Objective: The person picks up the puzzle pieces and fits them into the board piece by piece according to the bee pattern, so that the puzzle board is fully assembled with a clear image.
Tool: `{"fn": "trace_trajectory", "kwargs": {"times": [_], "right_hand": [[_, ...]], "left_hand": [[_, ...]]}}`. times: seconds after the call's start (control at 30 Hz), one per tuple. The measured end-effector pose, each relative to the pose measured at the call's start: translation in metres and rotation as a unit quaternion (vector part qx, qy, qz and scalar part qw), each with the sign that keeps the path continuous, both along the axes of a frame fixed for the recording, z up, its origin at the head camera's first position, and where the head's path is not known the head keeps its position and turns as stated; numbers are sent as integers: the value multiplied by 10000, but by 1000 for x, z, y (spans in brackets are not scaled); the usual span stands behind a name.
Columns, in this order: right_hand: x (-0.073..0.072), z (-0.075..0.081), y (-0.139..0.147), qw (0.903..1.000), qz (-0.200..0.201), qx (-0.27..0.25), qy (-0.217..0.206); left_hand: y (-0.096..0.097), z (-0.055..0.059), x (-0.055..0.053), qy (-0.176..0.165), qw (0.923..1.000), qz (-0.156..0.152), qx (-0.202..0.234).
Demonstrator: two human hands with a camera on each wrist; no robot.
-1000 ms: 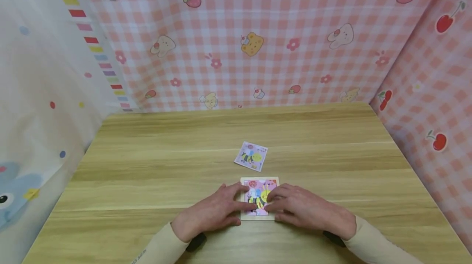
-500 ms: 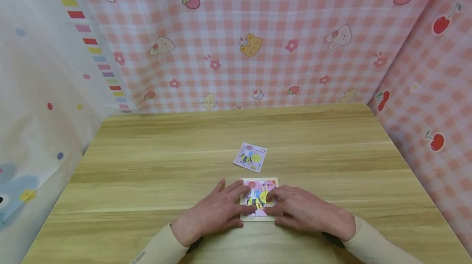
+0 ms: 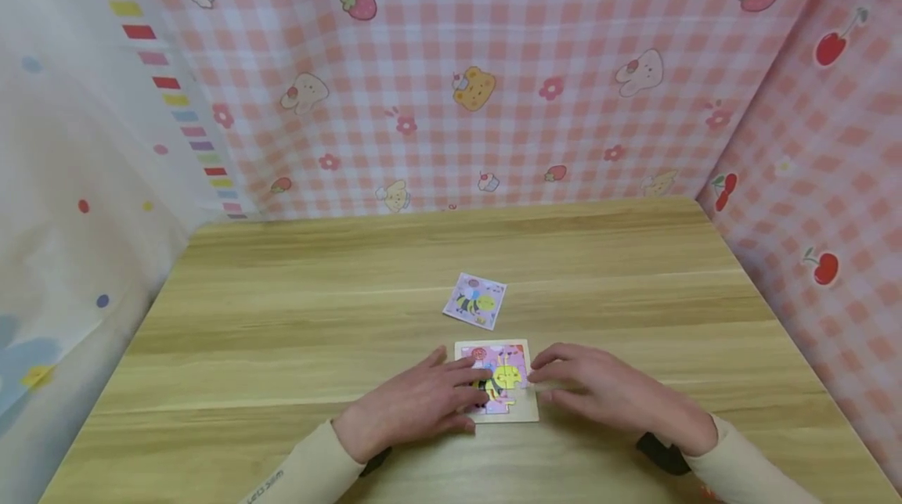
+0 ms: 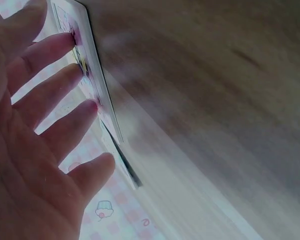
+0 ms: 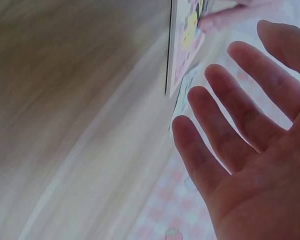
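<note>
A small square jigsaw puzzle of a yellow and black bee lies in a pale wooden frame near the table's front. Bare wood shows at its lower right. My left hand rests over the puzzle's left side, fingers spread, fingertips on the pieces; in the left wrist view the hand covers part of the frame. Just off the right edge is my right hand, fingers loosely bent. In the right wrist view, the right hand has its fingers apart and nothing seen between them.
A printed bee picture card lies tilted on the wooden table, just beyond the puzzle. Pink checked cloth hangs behind and on the right, and a white dotted cloth on the left.
My right hand has moved right, off the puzzle, uncovering its right side. My left hand stays on the left part with fingers reaching slightly farther over it. The head view has shifted a little.
</note>
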State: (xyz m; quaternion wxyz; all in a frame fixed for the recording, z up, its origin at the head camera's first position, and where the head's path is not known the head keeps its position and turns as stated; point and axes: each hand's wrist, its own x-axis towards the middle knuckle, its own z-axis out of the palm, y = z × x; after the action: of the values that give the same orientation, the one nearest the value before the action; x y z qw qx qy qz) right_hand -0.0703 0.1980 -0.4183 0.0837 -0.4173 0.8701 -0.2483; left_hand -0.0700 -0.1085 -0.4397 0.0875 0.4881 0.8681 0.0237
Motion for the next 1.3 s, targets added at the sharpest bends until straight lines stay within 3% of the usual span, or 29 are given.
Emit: {"fn": "trace_trajectory", "kwargs": {"times": [0.33, 0.8, 1.03, 1.3], "right_hand": [[2, -4, 27, 9972, -569, -471, 145], [13, -6, 67, 9845, -1331, -900, 697], [23, -4, 92, 9780, -1835, -823, 550], [30, -11, 119, 9796, -1835, -739, 350]], "left_hand": [[-1, 1, 2, -443, 9988, 150, 111], [1, 0, 2, -438, 9986, 156, 263], [1, -1, 1, -386, 9987, 106, 301], [1, -5, 1, -332, 9981, 57, 520]]}}
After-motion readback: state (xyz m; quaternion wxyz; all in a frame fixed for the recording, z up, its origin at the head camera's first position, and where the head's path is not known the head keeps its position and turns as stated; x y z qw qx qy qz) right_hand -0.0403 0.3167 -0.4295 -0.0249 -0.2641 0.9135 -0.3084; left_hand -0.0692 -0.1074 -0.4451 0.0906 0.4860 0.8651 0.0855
